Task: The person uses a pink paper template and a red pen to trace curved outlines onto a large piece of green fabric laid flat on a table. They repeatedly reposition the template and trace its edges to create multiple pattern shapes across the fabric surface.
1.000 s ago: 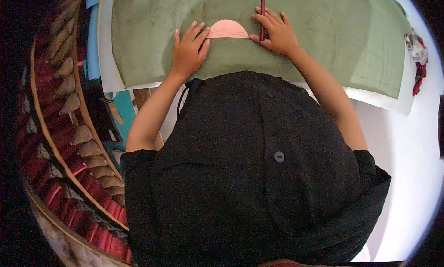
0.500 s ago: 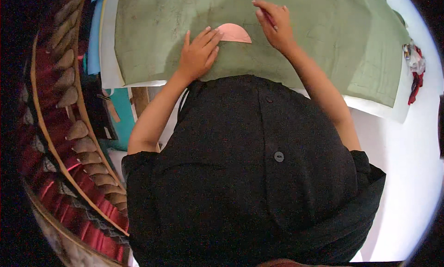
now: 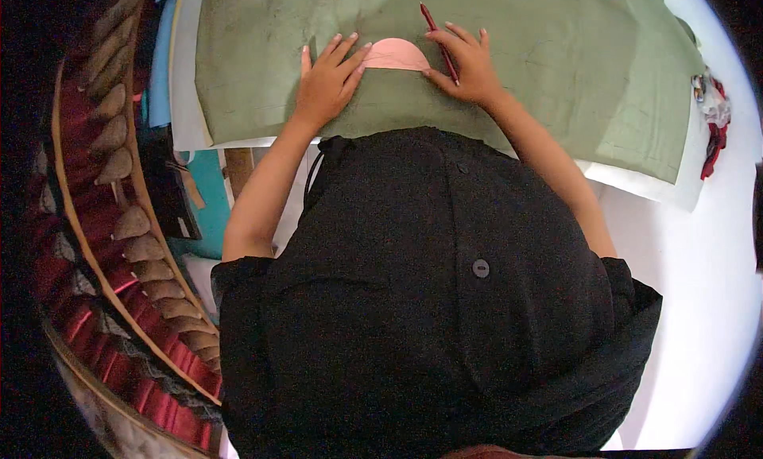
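Observation:
A pink half-round template (image 3: 395, 55) lies on a large green cloth (image 3: 556, 54) spread over a white table. My left hand (image 3: 327, 81) presses flat on the cloth, its fingertips on the template's left edge. My right hand (image 3: 467, 61) rests at the template's right edge and holds a red pencil (image 3: 439, 42), whose tip points away from me. My black shirt hides the near edge of the cloth.
The white table (image 3: 699, 252) runs on to the right, with a small red and white bundle (image 3: 711, 113) at its far right edge. At left stand a blue sheet (image 3: 163, 61), a teal panel (image 3: 205, 197) and a carved wooden frame with red upholstery (image 3: 119, 244).
Both hands and the template have shifted slightly on the cloth. My right hand has come back to the template's right edge with the pencil.

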`<state>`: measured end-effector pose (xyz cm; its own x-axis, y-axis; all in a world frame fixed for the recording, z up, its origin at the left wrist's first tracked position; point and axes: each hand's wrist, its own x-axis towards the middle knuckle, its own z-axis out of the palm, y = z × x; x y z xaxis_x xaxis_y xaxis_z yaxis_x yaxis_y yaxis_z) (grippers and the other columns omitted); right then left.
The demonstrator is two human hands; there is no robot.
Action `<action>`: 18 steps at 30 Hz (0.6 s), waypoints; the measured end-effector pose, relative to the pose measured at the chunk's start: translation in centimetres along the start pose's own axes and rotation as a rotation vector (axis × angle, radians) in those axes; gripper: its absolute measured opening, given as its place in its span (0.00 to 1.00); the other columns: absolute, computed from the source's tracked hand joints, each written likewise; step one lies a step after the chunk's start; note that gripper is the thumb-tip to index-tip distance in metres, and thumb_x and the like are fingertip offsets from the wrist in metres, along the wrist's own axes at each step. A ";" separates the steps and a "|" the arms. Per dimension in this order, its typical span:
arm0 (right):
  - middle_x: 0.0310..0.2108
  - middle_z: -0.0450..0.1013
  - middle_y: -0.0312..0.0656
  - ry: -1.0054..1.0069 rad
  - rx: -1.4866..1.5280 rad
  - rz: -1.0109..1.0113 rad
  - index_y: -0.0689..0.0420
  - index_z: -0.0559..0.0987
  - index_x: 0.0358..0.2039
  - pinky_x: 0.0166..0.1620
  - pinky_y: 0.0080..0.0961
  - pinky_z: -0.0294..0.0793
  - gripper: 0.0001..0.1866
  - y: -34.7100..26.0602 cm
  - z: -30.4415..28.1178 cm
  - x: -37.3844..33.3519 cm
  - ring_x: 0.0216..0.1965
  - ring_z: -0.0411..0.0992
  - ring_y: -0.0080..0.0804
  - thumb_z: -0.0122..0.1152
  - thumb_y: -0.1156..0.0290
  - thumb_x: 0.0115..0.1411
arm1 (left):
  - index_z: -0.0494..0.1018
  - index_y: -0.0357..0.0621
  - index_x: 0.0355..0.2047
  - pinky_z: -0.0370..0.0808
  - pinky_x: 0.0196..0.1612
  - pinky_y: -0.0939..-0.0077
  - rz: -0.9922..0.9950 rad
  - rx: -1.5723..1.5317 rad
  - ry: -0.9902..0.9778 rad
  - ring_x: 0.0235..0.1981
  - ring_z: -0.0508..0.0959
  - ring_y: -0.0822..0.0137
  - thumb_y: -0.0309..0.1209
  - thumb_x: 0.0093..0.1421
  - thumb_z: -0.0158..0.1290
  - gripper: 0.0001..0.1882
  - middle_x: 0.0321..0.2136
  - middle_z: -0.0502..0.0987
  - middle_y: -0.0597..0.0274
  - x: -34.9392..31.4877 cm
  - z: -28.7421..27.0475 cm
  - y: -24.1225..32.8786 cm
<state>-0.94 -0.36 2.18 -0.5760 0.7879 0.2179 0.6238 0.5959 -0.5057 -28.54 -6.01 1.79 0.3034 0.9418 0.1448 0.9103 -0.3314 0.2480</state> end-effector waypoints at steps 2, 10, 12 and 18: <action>0.53 0.70 0.38 -0.006 0.000 0.010 0.45 0.69 0.54 0.60 0.67 0.42 0.30 0.0 0.2 -0.1 0.62 0.59 0.43 0.64 0.52 0.52 | 0.67 0.63 0.57 0.49 0.59 0.30 -0.002 -0.008 0.000 0.61 0.63 0.61 0.42 0.65 0.42 0.20 0.59 0.66 0.67 0.0 0.0 -0.1; 0.54 0.70 0.37 -0.008 -0.003 0.021 0.45 0.70 0.54 0.60 0.67 0.42 0.29 0.0 0.5 -0.2 0.62 0.59 0.43 0.63 0.52 0.53 | 0.64 0.63 0.60 0.44 0.60 0.30 -0.017 -0.011 -0.064 0.64 0.59 0.59 0.42 0.66 0.39 0.21 0.62 0.62 0.65 -0.3 0.2 -0.2; 0.53 0.70 0.37 -0.010 -0.008 0.022 0.45 0.70 0.54 0.60 0.66 0.43 0.29 0.1 0.6 -0.2 0.62 0.60 0.43 0.63 0.53 0.53 | 0.64 0.63 0.60 0.44 0.60 0.29 -0.018 -0.008 -0.070 0.64 0.58 0.59 0.42 0.67 0.39 0.21 0.62 0.61 0.65 -0.2 0.2 -0.2; 0.53 0.70 0.37 0.000 -0.016 0.009 0.45 0.69 0.54 0.59 0.66 0.43 0.28 0.3 0.8 -0.2 0.61 0.60 0.43 0.63 0.53 0.53 | 0.68 0.65 0.57 0.49 0.58 0.30 -0.011 0.003 0.020 0.61 0.63 0.62 0.42 0.64 0.43 0.20 0.59 0.66 0.69 -0.1 0.5 -0.2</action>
<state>-1.07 -0.49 1.34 -0.5704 0.7931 0.2136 0.6372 0.5913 -0.4942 -28.57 -6.06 1.20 0.2876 0.9441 0.1612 0.9145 -0.3207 0.2468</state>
